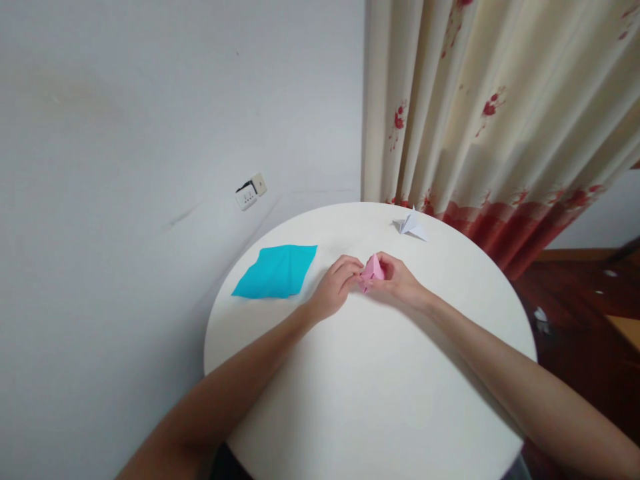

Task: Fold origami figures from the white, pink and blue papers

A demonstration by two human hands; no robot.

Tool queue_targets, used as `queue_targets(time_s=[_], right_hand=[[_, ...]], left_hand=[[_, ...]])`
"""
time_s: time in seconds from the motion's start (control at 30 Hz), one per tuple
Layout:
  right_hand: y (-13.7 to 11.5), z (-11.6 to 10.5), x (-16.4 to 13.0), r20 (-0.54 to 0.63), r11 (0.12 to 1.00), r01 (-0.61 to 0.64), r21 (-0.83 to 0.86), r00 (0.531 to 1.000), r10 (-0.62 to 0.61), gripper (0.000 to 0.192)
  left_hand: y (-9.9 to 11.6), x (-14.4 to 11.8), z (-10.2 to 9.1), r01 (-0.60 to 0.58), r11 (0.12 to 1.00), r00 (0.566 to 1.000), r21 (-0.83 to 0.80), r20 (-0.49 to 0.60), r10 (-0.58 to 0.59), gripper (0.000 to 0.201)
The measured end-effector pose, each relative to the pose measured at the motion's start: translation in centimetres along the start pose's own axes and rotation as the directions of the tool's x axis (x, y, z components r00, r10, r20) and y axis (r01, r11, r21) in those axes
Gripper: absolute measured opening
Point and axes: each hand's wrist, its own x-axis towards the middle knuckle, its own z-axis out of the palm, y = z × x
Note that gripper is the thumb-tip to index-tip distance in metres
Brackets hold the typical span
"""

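Note:
A small piece of folded pink paper (373, 269) stands between my two hands, just above or on the white round table (350, 373). My right hand (396, 280) grips it from the right, thumb and fingers wrapped around its side. From the left, my left hand (336, 287) pinches its lower left edge with the fingertips. The paper has a pointed top, and its lower part is partly hidden by my fingers. Left of my left hand lies a creased sheet of blue paper (275, 272).
A white folded paper crane (411, 225) sits near the table's far right edge. Behind the table are a wall with a socket (246, 197) and a cream curtain with red flowers (480, 133). A small white object (541, 320) lies off to the right, beyond the table.

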Motion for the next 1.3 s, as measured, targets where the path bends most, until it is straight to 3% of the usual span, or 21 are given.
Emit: queue_targets(time_s=[0.13, 0.27, 0.4, 0.53, 0.63, 0.7, 0.77, 0.83, 0.93, 1.03, 1.17, 1.3], right_hand=[[0.4, 0.0, 0.2, -0.06, 1.0, -0.004, 0.005, 0.998, 0.004, 0.039], [0.8, 0.0, 0.4, -0.123, 0.999, -0.034, 0.003, 0.992, 0.034, 0.04], [1.2, 0.0, 0.5, -0.196, 0.999, -0.037, -0.035, 0.98, 0.03, 0.038], [1.7, 0.1, 0.6, -0.238, 0.999, -0.04, 0.025, 0.97, 0.045, 0.036], [1.9, 0.1, 0.6, -0.212, 0.99, -0.028, 0.136, 0.976, 0.057, 0.034], [1.9, 0.1, 0.6, -0.179, 0.975, -0.027, 0.221, 0.981, 0.068, 0.034], [1.7, 0.1, 0.5, -0.158, 0.958, -0.042, 0.283, 0.983, 0.09, 0.035], [1.6, 0.2, 0.4, -0.148, 0.948, -0.063, 0.311, 0.982, 0.114, 0.034], [1.7, 0.4, 0.4, -0.134, 0.95, -0.092, 0.298, 0.981, 0.137, 0.034], [2.1, 0.3, 0.4, -0.156, 0.966, -0.091, 0.241, 0.979, 0.131, 0.037], [2.5, 0.0, 0.5, -0.145, 0.976, -0.072, 0.205, 0.984, 0.103, 0.038], [2.0, -0.1, 0.2, -0.034, 0.981, -0.064, 0.182, 0.997, 0.072, 0.037]], left_hand=[[0.1, -0.1, 0.2, 0.004, 1.0, 1.0, 0.022, -0.028, -0.004, 0.016], [0.5, -0.1, 0.2, 0.012, 0.976, 0.999, 0.219, -0.051, -0.001, 0.015], [1.2, 0.2, 0.0, 0.0, 0.889, 0.997, 0.458, -0.072, 0.037, 0.014], [1.6, 0.4, 0.2, 0.001, 0.862, 0.992, 0.506, -0.107, 0.061, 0.012], [0.7, 0.1, 0.9, 0.111, 0.959, 0.978, 0.26, -0.201, -0.059, 0.011], [-0.1, -0.2, 1.6, 0.238, 0.967, 0.931, -0.093, -0.26, -0.255, 0.041], [-0.8, -0.4, 2.1, 0.364, 0.802, 0.88, -0.474, -0.105, -0.462, 0.059], [-1.0, -0.3, 2.2, 0.425, 0.615, 0.874, -0.664, 0.125, -0.469, 0.056], [-0.7, -0.1, 2.1, 0.442, 0.47, 0.866, -0.764, 0.226, -0.447, 0.045], [-0.4, 0.1, 1.9, 0.434, 0.394, 0.833, -0.811, 0.193, -0.519, 0.046], [-0.7, 0.1, 1.6, 0.376, 0.287, 0.807, -0.881, 0.159, -0.568, 0.063], [-1.0, 0.1, 1.4, 0.317, 0.166, 0.781, -0.934, 0.158, -0.604, 0.05]])
